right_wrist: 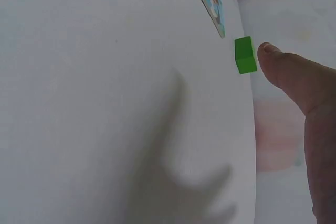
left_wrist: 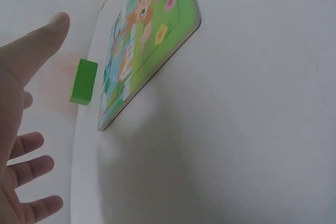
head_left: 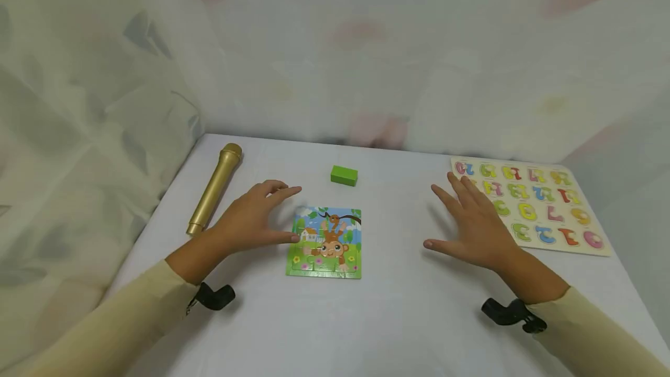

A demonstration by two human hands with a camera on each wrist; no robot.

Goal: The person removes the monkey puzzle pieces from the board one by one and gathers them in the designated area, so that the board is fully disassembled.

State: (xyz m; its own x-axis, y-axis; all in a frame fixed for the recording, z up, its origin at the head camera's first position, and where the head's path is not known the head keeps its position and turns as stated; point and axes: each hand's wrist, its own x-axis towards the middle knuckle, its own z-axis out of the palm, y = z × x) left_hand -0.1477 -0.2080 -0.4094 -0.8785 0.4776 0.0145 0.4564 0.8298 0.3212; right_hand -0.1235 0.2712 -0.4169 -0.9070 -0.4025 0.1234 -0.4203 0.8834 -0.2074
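Observation:
My left hand (head_left: 253, 220) hovers at the left edge of a square monkey picture puzzle (head_left: 327, 243), its thumb tip over the puzzle's left part in the head view. The fingers are spread and hold nothing. A green block (head_left: 344, 175) lies behind the puzzle; it also shows past the thumb in the left wrist view (left_wrist: 83, 82). To the right, my right hand (head_left: 478, 228) hangs above the table with fingers spread, holding nothing. It is nearest to a number puzzle board (head_left: 555, 214), whose left part it partly hides. In the right wrist view only the right thumb (right_wrist: 294, 74) shows clearly.
A gold microphone (head_left: 213, 191) lies at the table's left side, close to the left wrist. White cloth covers the table (head_left: 387, 319). Patterned curtains (head_left: 314, 57) hang behind it and on the left. Each wrist wears a black camera mount (head_left: 214, 297).

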